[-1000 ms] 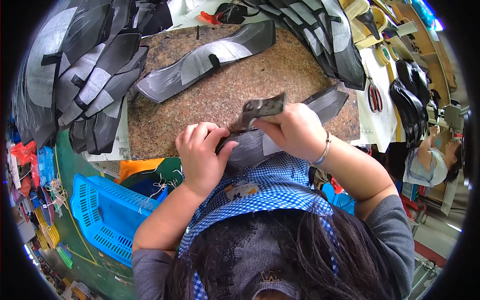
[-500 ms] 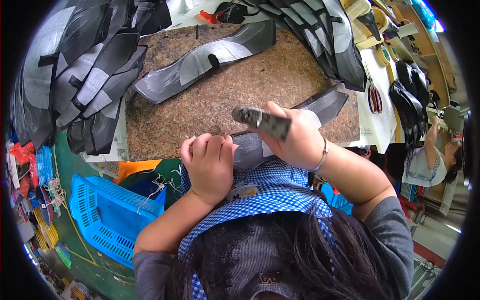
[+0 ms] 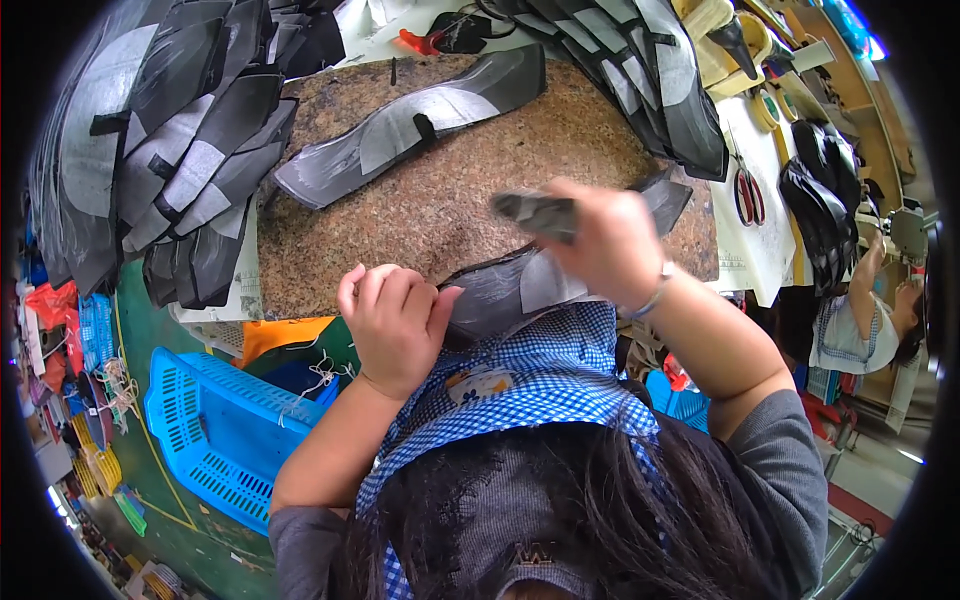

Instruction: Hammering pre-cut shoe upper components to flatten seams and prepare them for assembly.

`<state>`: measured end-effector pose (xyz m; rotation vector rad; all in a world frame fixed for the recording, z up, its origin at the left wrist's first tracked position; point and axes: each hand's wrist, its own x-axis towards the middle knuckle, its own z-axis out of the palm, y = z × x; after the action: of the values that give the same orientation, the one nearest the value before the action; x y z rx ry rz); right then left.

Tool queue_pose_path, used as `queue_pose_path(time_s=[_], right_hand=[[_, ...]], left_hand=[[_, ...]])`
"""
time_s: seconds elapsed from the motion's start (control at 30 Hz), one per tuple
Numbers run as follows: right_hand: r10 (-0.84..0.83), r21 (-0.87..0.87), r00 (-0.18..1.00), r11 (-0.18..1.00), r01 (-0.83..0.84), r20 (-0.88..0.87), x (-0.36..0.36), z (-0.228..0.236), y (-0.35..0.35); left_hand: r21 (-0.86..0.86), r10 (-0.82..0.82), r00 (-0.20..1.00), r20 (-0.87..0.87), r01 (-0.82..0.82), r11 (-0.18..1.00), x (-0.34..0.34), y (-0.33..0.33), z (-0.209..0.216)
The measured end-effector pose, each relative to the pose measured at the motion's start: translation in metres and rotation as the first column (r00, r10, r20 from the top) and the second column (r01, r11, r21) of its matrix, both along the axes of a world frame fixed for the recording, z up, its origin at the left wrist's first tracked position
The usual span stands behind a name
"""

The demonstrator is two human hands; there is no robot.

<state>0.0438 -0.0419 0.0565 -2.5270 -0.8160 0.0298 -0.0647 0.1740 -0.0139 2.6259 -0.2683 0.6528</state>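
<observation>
Raised over the near edge of a speckled brown stone slab (image 3: 350,245), my right hand (image 3: 615,240) grips a dark, mottled hammer (image 3: 540,215), slightly blurred. Under it lies a curved black leather-like piece (image 3: 490,295) with a pale grey patch, overhanging the slab's near edge; my right hand hides part of it. My left hand (image 3: 395,325) is at that piece's left end, fingers curled and thumb against its edge. A second piece (image 3: 415,125) of the same kind lies across the far part of the slab, touched by neither hand.
Overlapping stacks of similar black pieces stand at left (image 3: 190,150) and far right (image 3: 660,90). Red-handled scissors (image 3: 748,195) lie right of the slab, near shiny black pieces (image 3: 815,210). A blue plastic basket (image 3: 215,430) sits below left. Another person (image 3: 860,320) is at far right.
My right hand and the hammer have moved right and slightly up. My left hand has shifted a little left, uncovering more of the near piece's left end.
</observation>
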Motion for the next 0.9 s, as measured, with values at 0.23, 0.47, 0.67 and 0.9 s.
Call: queue_pose_path(time_s=[0.23,0.47,0.67,0.9], right_hand=[[0.248,-0.217,0.967,0.942,-0.256,-0.062,0.051,-0.029,-0.125],[0.007,0.411,1.000,0.912,-0.013,0.018,0.051,0.047,-0.110],[-0.663,0.231,0.749,0.727,0.646,-0.008,0.166,0.031,-0.153],[-0.788,0.306,0.609,0.604,0.736,0.088,0.167,-0.018,-0.181]], left_hand=[[-0.247,-0.081,0.991,0.107,0.106,0.963,0.080,0.008,0.036],[-0.012,0.148,0.871,-0.468,-0.174,0.985,0.210,0.059,-0.006],[-0.239,-0.045,0.924,-0.380,-0.051,0.970,0.192,0.023,0.019],[-0.515,-0.453,0.721,-0.524,0.156,0.843,0.121,-0.006,0.124]])
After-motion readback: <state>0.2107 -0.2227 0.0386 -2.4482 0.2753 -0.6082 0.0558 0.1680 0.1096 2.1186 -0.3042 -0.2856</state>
